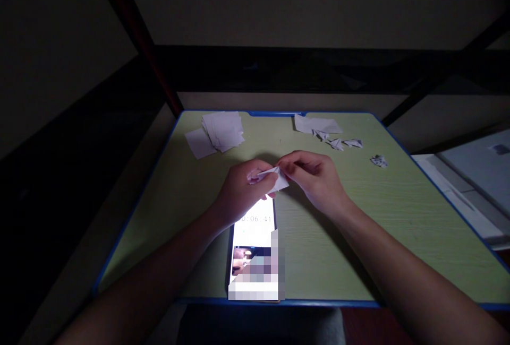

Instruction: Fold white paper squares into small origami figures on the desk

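Small white paper piece [275,178] held mid-fold just above the middle of the table [358,239].
Partly folded to a point, it looks thin; lining up edges before pressing a crease seems wise. Both the left hand [239,191] and right hand [314,178] pinch it with closed fingertips, over a lit phone [255,233]; paper slips [221,131] lie far left.
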Available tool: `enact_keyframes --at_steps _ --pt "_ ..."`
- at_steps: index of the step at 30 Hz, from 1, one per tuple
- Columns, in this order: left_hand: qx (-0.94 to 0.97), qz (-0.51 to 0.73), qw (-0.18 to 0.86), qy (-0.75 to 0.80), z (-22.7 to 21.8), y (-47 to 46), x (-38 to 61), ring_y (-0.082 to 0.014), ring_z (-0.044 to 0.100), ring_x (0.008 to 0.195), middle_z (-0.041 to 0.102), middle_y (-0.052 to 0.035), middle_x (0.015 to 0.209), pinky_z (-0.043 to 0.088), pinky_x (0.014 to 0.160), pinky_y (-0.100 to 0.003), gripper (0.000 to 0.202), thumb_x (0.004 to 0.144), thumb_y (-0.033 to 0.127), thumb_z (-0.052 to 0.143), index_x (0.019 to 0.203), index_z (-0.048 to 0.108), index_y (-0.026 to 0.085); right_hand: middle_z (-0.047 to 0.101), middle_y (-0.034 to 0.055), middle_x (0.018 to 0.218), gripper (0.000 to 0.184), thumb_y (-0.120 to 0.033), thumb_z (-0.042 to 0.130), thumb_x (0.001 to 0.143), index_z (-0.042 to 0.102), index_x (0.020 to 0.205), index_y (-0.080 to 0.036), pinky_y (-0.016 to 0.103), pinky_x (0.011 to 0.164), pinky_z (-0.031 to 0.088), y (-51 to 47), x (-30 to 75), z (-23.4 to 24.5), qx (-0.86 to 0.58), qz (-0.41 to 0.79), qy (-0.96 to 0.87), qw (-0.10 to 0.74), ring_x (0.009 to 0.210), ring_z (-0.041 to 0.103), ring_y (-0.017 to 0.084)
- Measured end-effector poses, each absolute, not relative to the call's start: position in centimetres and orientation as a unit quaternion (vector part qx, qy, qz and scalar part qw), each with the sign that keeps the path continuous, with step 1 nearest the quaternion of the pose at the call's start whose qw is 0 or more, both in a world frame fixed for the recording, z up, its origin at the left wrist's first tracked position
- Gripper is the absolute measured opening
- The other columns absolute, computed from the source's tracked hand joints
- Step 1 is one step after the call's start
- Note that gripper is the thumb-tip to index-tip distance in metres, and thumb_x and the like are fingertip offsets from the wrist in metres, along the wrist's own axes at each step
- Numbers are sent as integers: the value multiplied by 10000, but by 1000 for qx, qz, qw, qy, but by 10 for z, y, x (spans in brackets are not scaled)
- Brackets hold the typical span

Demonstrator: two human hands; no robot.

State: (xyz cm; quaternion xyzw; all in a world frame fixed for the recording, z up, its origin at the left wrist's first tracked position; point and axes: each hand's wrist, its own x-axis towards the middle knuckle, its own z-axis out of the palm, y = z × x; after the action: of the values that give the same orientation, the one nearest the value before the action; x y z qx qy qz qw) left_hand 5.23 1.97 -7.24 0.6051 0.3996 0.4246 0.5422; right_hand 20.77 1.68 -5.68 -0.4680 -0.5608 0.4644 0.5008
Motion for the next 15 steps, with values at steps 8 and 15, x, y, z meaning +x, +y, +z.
enact_keyframes --at_steps 8,15 --pt "625 428 511 406 -70 19 54 -101 631 510 629 6 598 475 425 -167 56 762 182 606 733 593 137 619 -18 589 75 -203 736 670 688 703 -155 228 495 379 15 209 -59 -476 441 -574 499 533 510 85" --pt "629 422 509 409 -69 19 54 -104 647 525 644 -3 624 480 434 -166 65 775 195 606 750 611 135 593 -22 566 119 -238 750 679 665 662 -157 224 477 365 15 210 -59 -483 439 -573 496 517 490 78"
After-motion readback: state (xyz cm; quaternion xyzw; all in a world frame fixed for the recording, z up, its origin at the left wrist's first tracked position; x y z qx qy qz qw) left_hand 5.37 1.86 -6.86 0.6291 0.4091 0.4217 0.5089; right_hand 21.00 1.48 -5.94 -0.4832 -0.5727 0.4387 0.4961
